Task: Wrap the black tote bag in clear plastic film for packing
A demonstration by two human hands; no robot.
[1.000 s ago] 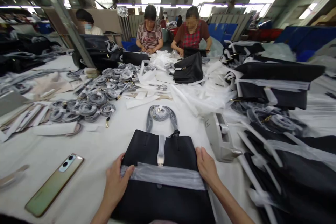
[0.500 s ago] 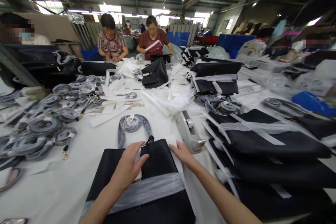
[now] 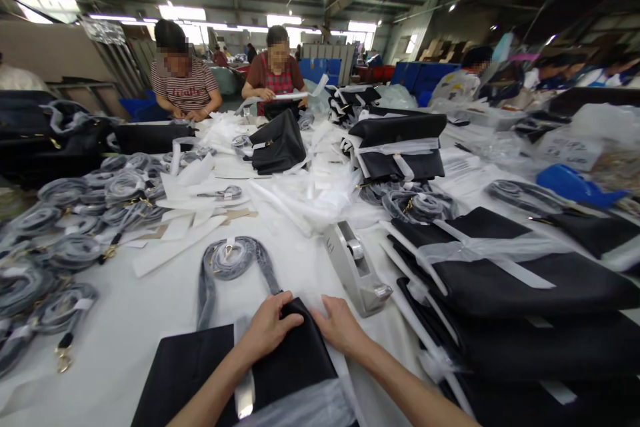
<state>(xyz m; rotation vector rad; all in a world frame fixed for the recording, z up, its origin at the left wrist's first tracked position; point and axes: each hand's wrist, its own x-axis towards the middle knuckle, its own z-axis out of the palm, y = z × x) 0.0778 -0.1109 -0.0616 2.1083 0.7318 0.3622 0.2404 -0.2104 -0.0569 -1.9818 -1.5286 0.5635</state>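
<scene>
A black handbag (image 3: 200, 367) lies flat on the white table in front of me, with a clear plastic band across its lower part. Its wrapped handle (image 3: 230, 260) loops out beyond the top edge. My left hand (image 3: 267, 327) is curled, fingers pinching the bag's top rim near the middle. My right hand (image 3: 340, 323) rests beside it on the top right corner of the bag, fingers bent down onto the rim. A grey tape dispenser (image 3: 355, 267) stands just beyond my right hand.
Stacks of wrapped black bags (image 3: 500, 280) fill the right side. Several coiled wrapped straps (image 3: 75, 213) lie at left, white paper strips (image 3: 200, 200) in the middle. Two people (image 3: 225, 80) work at the far end; other people sit at far right.
My view has swung right and the bag sits lower in view. Both hands moved up from the bag's sides to its top rim, close together.
</scene>
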